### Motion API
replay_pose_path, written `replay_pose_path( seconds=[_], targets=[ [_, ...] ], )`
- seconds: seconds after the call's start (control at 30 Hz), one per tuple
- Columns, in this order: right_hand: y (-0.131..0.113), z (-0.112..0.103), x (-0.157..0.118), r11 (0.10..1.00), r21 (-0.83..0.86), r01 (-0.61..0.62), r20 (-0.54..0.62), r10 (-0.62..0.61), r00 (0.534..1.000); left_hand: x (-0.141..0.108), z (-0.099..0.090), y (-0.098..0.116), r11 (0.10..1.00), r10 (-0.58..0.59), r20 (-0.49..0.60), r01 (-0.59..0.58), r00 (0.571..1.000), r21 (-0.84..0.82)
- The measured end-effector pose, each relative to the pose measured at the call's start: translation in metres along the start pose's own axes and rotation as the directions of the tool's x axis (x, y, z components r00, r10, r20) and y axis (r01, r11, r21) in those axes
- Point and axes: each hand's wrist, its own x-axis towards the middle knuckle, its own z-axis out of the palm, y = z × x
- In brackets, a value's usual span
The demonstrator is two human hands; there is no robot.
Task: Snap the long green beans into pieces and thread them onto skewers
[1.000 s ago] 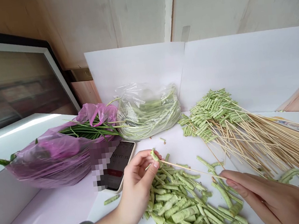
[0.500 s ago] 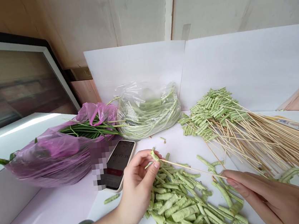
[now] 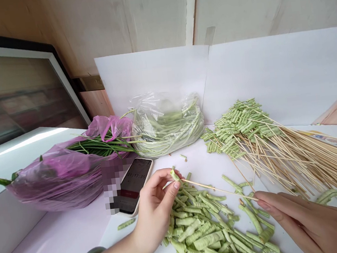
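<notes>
Between thumb and fingers, my left hand (image 3: 158,209) pinches a short green bean piece (image 3: 175,176). My right hand (image 3: 309,218) grips the far end of a thin wooden skewer (image 3: 218,188), whose other end meets or nearly meets the bean piece; whether it has gone in cannot be made out. Below both hands lies a loose heap of cut bean pieces (image 3: 208,235) on the white surface. At the back right, a pile of skewered bean pieces (image 3: 243,124) rests with its sticks pointing toward the front right.
A phone (image 3: 135,185) showing a timer lies left of my left hand. Behind it are a purple bag (image 3: 61,175) of green stalks and a clear bag (image 3: 169,130) of long beans. Bare skewers (image 3: 330,156) lie at the right. White panels stand at the back.
My right hand has moved slightly to the right with its end of the skewer. My left hand and the bean piece are almost unmoved.
</notes>
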Motion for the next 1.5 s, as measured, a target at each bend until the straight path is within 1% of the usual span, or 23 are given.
replay_pose_path(
  seconds=[0.2,0.33,0.43,0.6,0.73,0.87,1.1,1.23,1.4,1.5],
  targets=[
    [-0.002,0.001,0.002,1.000,0.010,0.004,-0.011,-0.004,1.000,0.000,0.000,0.000,1.000,-0.007,0.034,0.007,0.999,0.004],
    [-0.003,0.001,0.003,0.997,-0.058,0.045,-0.010,-0.046,0.999,0.000,-0.001,-0.004,1.000,0.025,0.049,-0.025,0.998,0.014],
    [-0.002,0.001,0.001,0.991,-0.112,0.074,0.018,-0.073,0.997,0.000,-0.004,-0.007,0.997,0.059,0.063,-0.061,0.996,0.036],
    [0.002,-0.001,-0.002,0.983,-0.157,0.100,0.072,-0.090,0.993,-0.002,-0.009,-0.009,0.975,0.125,0.115,-0.143,0.986,0.170],
    [0.003,-0.001,0.000,0.979,-0.164,0.122,0.074,-0.111,0.991,-0.001,-0.012,-0.007,0.946,0.153,0.159,-0.191,0.975,0.262],
    [0.005,-0.003,0.003,0.974,-0.160,0.157,0.072,-0.147,0.986,0.002,-0.013,-0.006,0.942,0.123,0.210,-0.181,0.970,0.282],
    [0.007,-0.008,0.011,0.957,-0.163,0.240,0.067,-0.232,0.971,0.007,-0.015,-0.005,0.958,0.041,0.267,-0.114,0.963,0.264],
    [0.002,-0.006,0.011,0.966,-0.132,0.221,0.079,-0.212,0.974,0.013,-0.017,0.001,0.947,0.045,0.324,-0.144,0.945,0.287],
    [-0.003,0.000,0.006,0.981,-0.067,0.181,0.132,-0.171,0.976,0.016,-0.019,0.006,0.926,0.064,0.352,-0.187,0.934,0.328],
    [-0.006,0.002,0.006,0.987,-0.047,0.155,0.140,-0.147,0.979,0.017,-0.021,0.007,0.924,0.046,0.365,-0.179,0.930,0.339]
  ],
)
